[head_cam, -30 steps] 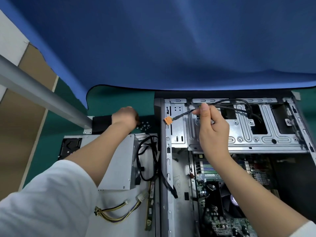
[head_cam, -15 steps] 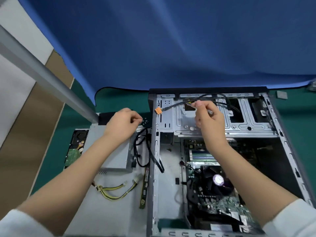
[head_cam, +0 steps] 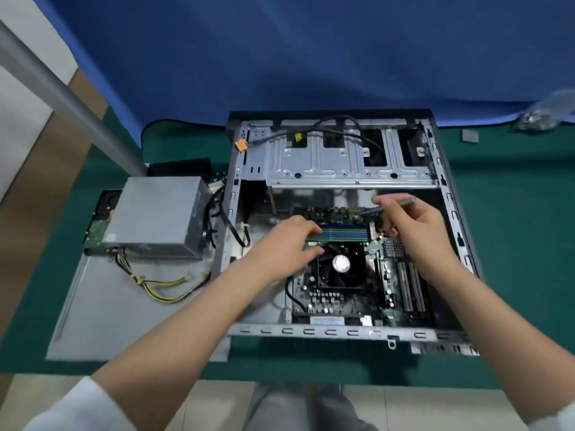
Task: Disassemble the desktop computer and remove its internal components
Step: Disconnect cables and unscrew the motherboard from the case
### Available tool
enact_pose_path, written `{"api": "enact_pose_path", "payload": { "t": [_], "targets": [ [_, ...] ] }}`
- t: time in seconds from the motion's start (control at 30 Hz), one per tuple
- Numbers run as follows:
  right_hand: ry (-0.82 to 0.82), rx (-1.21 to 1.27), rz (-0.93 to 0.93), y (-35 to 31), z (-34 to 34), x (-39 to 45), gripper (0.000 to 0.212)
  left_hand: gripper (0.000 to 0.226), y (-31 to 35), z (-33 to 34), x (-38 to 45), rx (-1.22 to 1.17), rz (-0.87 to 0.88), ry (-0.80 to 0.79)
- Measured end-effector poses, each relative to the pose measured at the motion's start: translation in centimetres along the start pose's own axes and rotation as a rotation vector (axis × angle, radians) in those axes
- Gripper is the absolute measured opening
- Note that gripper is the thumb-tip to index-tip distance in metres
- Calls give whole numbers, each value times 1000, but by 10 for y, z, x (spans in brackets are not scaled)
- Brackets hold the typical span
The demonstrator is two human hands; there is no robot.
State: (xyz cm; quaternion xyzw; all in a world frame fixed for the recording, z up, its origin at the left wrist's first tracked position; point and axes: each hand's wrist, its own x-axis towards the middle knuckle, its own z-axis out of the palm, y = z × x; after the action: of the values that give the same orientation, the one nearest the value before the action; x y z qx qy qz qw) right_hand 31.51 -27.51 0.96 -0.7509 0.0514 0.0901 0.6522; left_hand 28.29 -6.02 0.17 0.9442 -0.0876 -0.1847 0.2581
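Green memory sticks [head_cam: 339, 234] sit at the case [head_cam: 448, 213] centre, twelve o'clock of the fan [head_cam: 340, 263]. Left hand [head_cam: 287, 241] rests relaxed at their nine o'clock end; right hand [head_cam: 407, 222] grips a screwdriver [head_cam: 393, 205]. Judged next: releasing their clips.

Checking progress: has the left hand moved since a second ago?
Yes. The left hand left the table beside the case and now reaches inside, at the memory sticks.
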Motion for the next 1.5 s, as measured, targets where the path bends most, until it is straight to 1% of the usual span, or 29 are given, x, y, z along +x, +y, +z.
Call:
{"api": "enact_pose_path", "payload": {
  "t": [0.1, 0.23, 0.3, 0.4, 0.53, 0.7, 1.1, 1.23, 1.5],
  "targets": [
    [51, -147, 14, 10, 0, 5, 21, 59, 3, 18, 16, 53, 9, -124],
    [122, -415, 33, 23, 0, 13, 35, 81, 2, 31, 30, 82, 46, -250],
    [142, -530, 70, 30, -4, 15, 33, 87, -3, 38, 30, 41, 57, -248],
    [175, -641, 122, 41, -11, 17, 26, 90, -12, 44, 28, -67, 36, -282],
    [188, -712, 148, 47, -13, 25, 21, 95, -14, 46, 35, -12, 45, -324],
    [168, -735, 159, 46, -14, 28, 17, 115, -13, 45, 36, -12, 33, -387],
    [135, -774, 164, 46, -10, 29, 16, 116, -13, 46, 38, -24, 26, -373],
    [147, -823, 154, 48, -10, 29, 24, 116, -14, 47, 38, -25, 27, -373],
    [154, -757, 186, 46, -10, 29, 25, 115, -14, 47, 39, -29, 29, -372]
  ]
}}
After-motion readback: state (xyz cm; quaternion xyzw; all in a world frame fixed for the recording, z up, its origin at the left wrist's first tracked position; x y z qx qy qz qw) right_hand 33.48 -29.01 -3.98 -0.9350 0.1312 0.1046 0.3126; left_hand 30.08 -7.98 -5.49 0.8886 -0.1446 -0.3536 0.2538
